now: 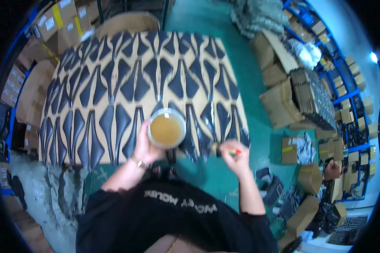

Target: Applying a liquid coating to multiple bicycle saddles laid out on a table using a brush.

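Observation:
My left hand is wrapped round the side of a round, pale tub of amber-brown liquid, held above the near edge of the table. In my right hand is a small brush with a red tip on its handle. Its bristle end points left, over the dark pieces at the table's near right edge. Rows of flat, black, curved, tapering pieces cover the cardboard-topped table. Whether the bristles touch a piece I cannot tell.
Cardboard boxes are stacked at the far left. On the right stand open cartons, a bundle of stacked sheets and blue shelving full of boxes. Plastic-wrapped bulk lies at the near left. The floor is green.

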`<state>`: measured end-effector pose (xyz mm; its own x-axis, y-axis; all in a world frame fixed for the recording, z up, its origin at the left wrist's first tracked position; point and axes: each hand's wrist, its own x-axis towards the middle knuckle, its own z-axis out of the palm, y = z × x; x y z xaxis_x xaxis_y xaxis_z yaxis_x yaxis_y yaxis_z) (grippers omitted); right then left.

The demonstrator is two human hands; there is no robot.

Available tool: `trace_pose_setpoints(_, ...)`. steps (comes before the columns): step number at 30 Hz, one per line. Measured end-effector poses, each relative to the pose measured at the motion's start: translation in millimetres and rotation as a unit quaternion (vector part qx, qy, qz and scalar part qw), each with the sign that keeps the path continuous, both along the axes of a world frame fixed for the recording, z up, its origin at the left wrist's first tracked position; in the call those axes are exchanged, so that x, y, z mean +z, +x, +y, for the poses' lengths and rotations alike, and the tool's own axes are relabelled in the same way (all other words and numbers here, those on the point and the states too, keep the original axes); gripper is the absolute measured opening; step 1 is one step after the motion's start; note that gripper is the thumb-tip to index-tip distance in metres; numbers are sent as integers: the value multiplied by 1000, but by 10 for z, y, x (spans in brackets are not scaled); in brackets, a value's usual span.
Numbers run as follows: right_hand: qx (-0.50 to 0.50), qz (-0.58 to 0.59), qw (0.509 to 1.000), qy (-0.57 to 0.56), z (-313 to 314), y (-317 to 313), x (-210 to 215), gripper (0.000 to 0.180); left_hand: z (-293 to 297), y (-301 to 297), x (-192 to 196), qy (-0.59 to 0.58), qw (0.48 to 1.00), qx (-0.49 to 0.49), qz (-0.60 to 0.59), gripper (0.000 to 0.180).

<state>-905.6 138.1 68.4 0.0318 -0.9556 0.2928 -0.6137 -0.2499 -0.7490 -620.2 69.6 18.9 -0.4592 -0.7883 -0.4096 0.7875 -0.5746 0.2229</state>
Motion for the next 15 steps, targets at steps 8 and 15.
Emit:
trace_pose_setpoints(8, -47, -95, 993, 45, 112, -233, -100, 5, -14, 215, -41, -84, 993, 9, 82, 58)
trace_pose_setpoints(15, -92, -10, 993, 71, 317, -51, -228, 5, -7, 409, -3, -42, 999, 13, -22, 59)
